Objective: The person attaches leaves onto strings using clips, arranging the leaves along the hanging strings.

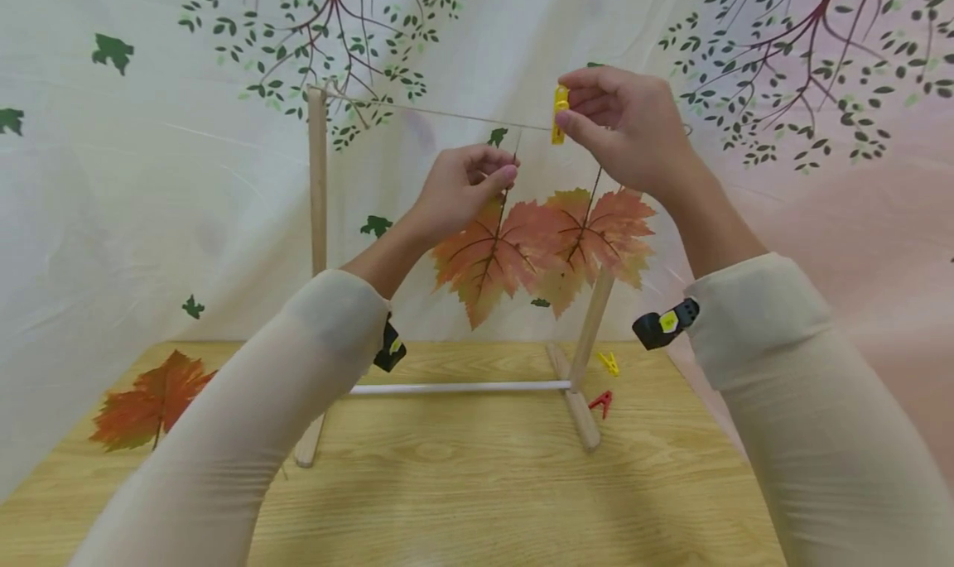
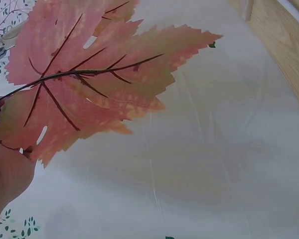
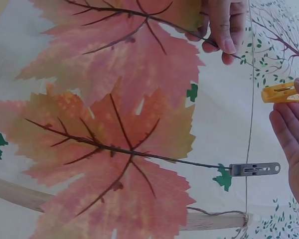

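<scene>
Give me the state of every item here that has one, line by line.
Left hand, pinching a leaf stem.
Pinched leaf, unclipped.
Right hand, holding the first yellow clip.
First yellow clip, off the string.
Gray clip, fastened on the string.
Hanging leaf, held by gray clip.
String, stretched.
Wooden frame, upright.
Loose leaf, lying on the table.
Red clip, lying on the table.
Second yellow clip, also there.

The wood-grain counter (image 1: pixel 447 492) supports a wooden frame (image 1: pixel 594 323); an orange leaf (image 1: pixel 152 397) lies left, a yellow clip (image 1: pixel 609 363) far right, a red clip (image 1: pixel 602 401) nearer.
</scene>
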`<state>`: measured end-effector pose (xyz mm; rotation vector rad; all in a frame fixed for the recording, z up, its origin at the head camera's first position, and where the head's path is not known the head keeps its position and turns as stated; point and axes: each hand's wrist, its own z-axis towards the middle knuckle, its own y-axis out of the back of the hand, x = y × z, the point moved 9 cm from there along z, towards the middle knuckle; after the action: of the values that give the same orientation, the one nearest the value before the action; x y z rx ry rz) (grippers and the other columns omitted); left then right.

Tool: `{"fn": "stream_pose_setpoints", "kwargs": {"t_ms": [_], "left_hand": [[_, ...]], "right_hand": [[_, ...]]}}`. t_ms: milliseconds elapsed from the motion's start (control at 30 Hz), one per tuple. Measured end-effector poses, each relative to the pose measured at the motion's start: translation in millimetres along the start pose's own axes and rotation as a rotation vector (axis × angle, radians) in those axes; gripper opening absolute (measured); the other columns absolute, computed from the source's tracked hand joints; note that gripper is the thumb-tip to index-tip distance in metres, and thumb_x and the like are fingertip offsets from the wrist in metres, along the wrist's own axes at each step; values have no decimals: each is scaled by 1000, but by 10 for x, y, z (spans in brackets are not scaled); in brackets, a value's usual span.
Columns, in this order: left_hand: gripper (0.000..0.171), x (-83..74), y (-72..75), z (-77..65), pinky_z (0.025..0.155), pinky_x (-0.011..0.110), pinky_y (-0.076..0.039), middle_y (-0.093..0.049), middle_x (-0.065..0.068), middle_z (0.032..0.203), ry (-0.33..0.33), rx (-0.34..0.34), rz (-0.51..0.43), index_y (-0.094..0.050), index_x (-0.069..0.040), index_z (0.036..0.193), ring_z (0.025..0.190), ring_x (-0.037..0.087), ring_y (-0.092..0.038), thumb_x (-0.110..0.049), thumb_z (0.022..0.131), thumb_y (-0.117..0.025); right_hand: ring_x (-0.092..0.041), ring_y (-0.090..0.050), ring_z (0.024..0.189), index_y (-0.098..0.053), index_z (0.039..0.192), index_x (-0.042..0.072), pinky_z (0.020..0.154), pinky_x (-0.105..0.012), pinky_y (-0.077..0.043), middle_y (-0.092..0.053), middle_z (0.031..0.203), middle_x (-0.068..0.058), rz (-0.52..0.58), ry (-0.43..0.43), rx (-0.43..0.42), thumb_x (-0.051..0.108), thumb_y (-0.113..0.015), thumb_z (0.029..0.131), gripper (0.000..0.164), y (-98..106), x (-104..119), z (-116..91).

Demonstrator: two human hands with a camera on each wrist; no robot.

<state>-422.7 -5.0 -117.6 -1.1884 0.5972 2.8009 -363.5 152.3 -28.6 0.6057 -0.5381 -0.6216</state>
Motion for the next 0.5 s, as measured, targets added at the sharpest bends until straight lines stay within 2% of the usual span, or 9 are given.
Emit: {"fn": "stream_pose_setpoints", "kwargs": {"t_ms": [200, 333, 500], "left_hand": [[24, 28, -77, 73, 81, 30, -57, -69, 14, 106, 46, 4, -10, -70, 0, 117, 94, 25, -67, -18, 102, -64], [24, 75, -102, 97, 81, 30, -57, -68, 15, 108, 79, 2, -18, -70, -1, 117, 94, 23, -66, -19, 102, -64], [22, 130, -120, 127, 81, 29, -58, -69, 16, 107, 70, 4, -11, -70, -2, 115, 90, 20, -66, -18, 102, -64]], "right_hand": [[-19, -65, 109, -58, 143, 9, 97, -26, -52, -66, 122, -9, -37, -37, -22, 25, -63, 103, 43, 64, -20, 141], [-21, -63, 114, -56, 146, 9, 101, -28, -50, -64, 127, -11, -32, -68, -18, 26, -60, 105, 44, 75, -52, 207], [-20, -62, 120, -53, 147, 8, 102, -29, -49, -62, 132, -10, -19, -117, 4, 26, -55, 107, 44, 24, -75, 268]]}}
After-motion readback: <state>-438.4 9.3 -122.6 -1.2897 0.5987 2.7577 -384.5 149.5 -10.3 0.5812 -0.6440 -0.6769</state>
